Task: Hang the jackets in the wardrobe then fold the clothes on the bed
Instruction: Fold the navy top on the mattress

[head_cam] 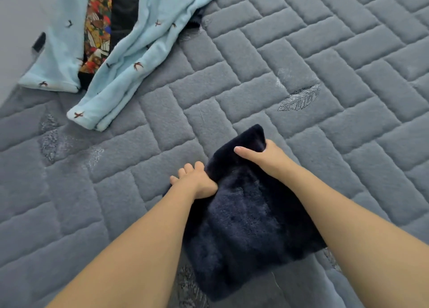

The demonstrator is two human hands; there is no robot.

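So there's one dark navy fuzzy garment [243,219] folded on the grey quilted bed [325,52], long axis running away from the person. Left hand [197,180] grips its left edge, right hand [262,156] pinches the far corner. One light blue garment [139,52] lies well beyond it, up left.

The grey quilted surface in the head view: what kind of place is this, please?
Most likely a bedroom: the quilted bed cover, loose clothes such as the light blue garment, and both hands gripping a dark fleece garment.
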